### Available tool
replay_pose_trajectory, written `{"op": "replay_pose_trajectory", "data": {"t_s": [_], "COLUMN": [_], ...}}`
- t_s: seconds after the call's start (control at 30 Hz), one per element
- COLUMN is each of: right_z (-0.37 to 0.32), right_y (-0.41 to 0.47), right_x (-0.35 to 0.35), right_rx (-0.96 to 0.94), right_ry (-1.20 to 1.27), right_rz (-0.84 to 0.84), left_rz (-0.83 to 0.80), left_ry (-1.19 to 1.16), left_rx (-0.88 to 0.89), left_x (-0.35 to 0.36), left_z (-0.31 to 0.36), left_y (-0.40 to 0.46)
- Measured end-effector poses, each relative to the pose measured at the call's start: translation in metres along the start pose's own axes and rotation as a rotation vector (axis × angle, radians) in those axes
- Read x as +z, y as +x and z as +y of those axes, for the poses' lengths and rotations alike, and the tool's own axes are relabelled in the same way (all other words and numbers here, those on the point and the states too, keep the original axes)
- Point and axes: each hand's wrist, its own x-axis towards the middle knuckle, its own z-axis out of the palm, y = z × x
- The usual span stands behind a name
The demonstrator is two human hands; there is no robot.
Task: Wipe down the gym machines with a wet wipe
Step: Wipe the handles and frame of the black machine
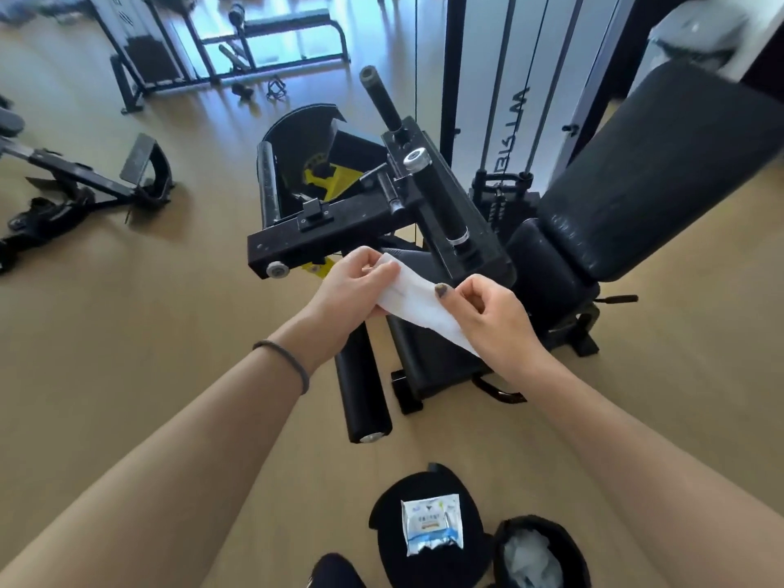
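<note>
A white wet wipe (418, 303) is stretched between both hands in front of a black leg machine (352, 224). My left hand (354, 290) grips the wipe's upper left end. My right hand (488, 316) pinches its lower right part between thumb and fingers. The machine has a square black frame bar, padded rollers (362, 396), a yellow adjuster plate (329, 180) and a black padded seat with backrest (662, 171) to the right. The hands hover just above the frame, apart from it.
On the wooden floor near my feet lies a wet-wipe packet (430, 526) on a black pad, beside a small black bin (539, 553) holding used wipes. Another bench (85, 180) stands at the left, a rack (229, 48) at the back, and a weight stack (505, 197) behind the seat.
</note>
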Motion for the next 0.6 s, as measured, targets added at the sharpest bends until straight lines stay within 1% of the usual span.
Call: {"op": "replay_pose_trajectory", "data": {"t_s": [0.1, 0.17, 0.23, 0.33, 0.47, 0.53, 0.6], "right_z": [-0.005, -0.012, -0.021, -0.04, -0.059, -0.061, -0.057], "right_y": [0.018, 0.03, 0.044, 0.068, 0.112, 0.134, 0.152], "right_x": [-0.005, -0.005, -0.003, 0.0, 0.011, 0.021, 0.032], "right_rx": [-0.007, -0.044, -0.084, -0.136, -0.144, -0.13, -0.105], "right_ry": [-0.006, -0.028, -0.06, -0.122, -0.2, -0.289, -0.396], "right_rz": [0.018, 0.091, 0.203, 0.418, 0.639, 0.743, 0.835], "left_rz": [0.001, -0.012, -0.068, -0.15, -0.199, -0.226, -0.289], "left_ry": [-0.002, 0.035, 0.084, 0.161, 0.255, 0.27, 0.202], "left_rx": [0.033, 0.078, 0.143, 0.241, 0.334, 0.351, 0.321], "left_x": [-0.006, -0.013, -0.021, -0.03, -0.036, -0.036, -0.035], "left_z": [0.007, 0.013, 0.02, 0.032, 0.041, 0.043, 0.044], "left_y": [0.023, 0.043, 0.065, 0.101, 0.145, 0.161, 0.171]}}
